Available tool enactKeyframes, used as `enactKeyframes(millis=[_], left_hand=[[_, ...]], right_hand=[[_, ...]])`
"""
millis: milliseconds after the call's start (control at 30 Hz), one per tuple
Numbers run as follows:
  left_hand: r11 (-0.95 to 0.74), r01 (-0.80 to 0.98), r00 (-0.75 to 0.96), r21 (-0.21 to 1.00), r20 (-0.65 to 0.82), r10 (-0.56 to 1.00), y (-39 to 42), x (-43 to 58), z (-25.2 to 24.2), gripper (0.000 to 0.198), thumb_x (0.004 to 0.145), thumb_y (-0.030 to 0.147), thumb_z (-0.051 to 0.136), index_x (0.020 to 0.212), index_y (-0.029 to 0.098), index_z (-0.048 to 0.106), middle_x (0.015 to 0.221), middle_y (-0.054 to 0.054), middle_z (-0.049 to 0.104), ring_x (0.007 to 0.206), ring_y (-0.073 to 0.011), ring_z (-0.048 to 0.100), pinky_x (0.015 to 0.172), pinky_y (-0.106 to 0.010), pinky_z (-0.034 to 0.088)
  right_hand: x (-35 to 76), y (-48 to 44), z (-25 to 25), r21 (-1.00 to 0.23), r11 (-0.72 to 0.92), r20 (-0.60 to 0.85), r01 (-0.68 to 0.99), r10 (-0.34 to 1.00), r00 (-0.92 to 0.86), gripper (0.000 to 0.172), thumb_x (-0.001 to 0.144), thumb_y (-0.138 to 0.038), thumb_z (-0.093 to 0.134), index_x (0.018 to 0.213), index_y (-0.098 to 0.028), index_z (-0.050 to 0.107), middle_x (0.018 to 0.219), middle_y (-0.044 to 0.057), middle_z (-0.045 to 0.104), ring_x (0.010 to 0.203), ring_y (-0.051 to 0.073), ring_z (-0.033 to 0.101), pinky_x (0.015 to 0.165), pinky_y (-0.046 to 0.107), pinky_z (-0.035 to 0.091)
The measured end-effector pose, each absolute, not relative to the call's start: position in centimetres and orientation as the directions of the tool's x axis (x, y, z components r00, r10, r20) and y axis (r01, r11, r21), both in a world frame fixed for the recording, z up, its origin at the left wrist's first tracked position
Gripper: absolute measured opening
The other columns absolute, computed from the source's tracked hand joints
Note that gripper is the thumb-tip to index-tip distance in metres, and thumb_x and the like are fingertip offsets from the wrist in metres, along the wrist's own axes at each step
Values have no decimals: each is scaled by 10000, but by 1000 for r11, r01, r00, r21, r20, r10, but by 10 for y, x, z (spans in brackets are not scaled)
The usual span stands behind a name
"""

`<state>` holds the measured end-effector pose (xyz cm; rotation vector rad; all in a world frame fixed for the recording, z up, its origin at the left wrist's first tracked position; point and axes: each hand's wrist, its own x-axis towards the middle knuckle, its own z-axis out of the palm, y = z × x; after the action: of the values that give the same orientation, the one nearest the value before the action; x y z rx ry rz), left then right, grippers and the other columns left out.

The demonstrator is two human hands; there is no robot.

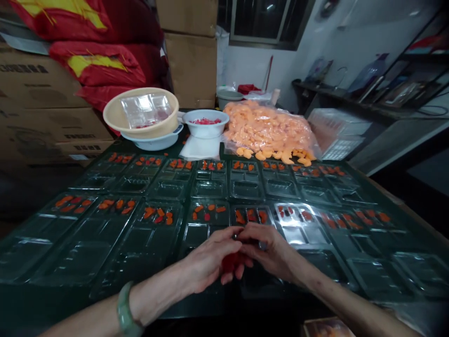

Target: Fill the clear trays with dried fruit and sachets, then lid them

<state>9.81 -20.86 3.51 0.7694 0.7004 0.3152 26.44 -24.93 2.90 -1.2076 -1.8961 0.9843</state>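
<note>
My left hand (210, 262) and my right hand (271, 252) meet over the near middle of a dark table (52, 299). The left hand's fingers curl around several small red pieces (229, 262). The right hand's fingertips pinch together against the left hand, over a clear plastic tray (252, 217). Two rows of such clear trays (168, 187) cover the table, each with small orange and red pieces (157, 215) in its top compartment. A green bangle (124, 313) sits on my left wrist.
A clear bag of orange pieces (270, 128) lies at the back, some spilling out. Next to it stand a white bowl of red pieces (206, 122) and a beige basin (140, 117) holding clear trays. Cardboard boxes (38, 93) and red sacks (98, 65) stack at left.
</note>
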Motion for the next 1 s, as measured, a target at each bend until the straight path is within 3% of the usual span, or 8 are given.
enactKeyframes(millis=[100, 200, 267, 333, 400, 633, 767, 1000], left_hand=[[696, -28, 796, 717, -405, 449, -203, 106, 33, 315, 796, 291, 558, 1071, 145, 508, 717, -61, 606, 481, -95, 526, 334, -151, 272], [728, -74, 755, 681, -439, 487, -193, 112, 27, 230, 788, 294, 587, 960, 150, 533, 694, -42, 603, 440, -86, 513, 313, -153, 231], [740, -97, 676, 666, -501, 540, -186, 115, 23, 166, 778, 282, 607, 832, 135, 549, 671, -38, 603, 415, -74, 502, 316, -156, 217], [747, -124, 597, 653, -552, 582, -178, 117, 21, 170, 769, 267, 622, 726, 121, 547, 647, -37, 601, 411, -67, 502, 332, -156, 237], [752, -173, 553, 636, -570, 608, -170, 118, 23, 179, 776, 251, 611, 687, 104, 560, 647, -45, 601, 437, -75, 521, 357, -159, 282], [684, -336, 517, 647, -480, 709, -135, 118, 38, 166, 746, 37, 489, 803, 45, 645, 788, -127, 631, 626, -162, 614, 500, -226, 434], [670, -286, 544, 685, -459, 702, -125, 123, 35, 113, 758, 88, 572, 846, 75, 641, 747, -76, 597, 542, -111, 571, 416, -174, 356], [644, -306, 491, 701, -464, 738, -120, 129, 34, 168, 803, 211, 563, 883, 75, 621, 588, 16, 465, 388, -36, 404, 338, -146, 199]], right_hand=[[273, -245, 33, -937, 171, 82, 306, 955, -285, 180, 854, -294, 520, 765, -169, 613, 619, -18, 572, 534, 89, 545, 544, 204, 434], [298, -206, 27, -888, 190, 143, 418, 980, -141, 129, 810, -279, 563, 799, -169, 629, 710, 9, 642, 637, 120, 591, 592, 220, 455], [316, -160, 18, -758, 144, 207, 636, 978, 26, 118, 796, -266, 565, 794, -164, 625, 724, 18, 658, 636, 129, 594, 582, 224, 450], [331, -110, 7, -472, -53, 213, 880, 962, 172, 118, 807, -257, 547, 847, -173, 619, 748, 16, 663, 676, 129, 604, 588, 214, 436], [339, -66, -4, -358, -117, 215, 926, 955, 204, 131, 810, -234, 534, 887, -178, 624, 812, 39, 673, 746, 149, 614, 612, 228, 425], [346, -22, -22, -108, -44, 192, 993, 979, 64, 236, 844, -255, 473, 919, -133, 659, 946, 157, 635, 857, 258, 584, 664, 315, 405], [343, -26, -21, -20, 64, 252, 998, 966, -57, 373, 888, -247, 368, 1218, -182, 528, 1179, 134, 539, 1027, 253, 489, 806, 343, 371], [323, -27, -41, 44, 181, 229, 983, 956, -186, 464, 898, -468, 340, 1182, -178, 565, 1318, 93, 471, 1150, 308, 384, 903, 437, 316]])
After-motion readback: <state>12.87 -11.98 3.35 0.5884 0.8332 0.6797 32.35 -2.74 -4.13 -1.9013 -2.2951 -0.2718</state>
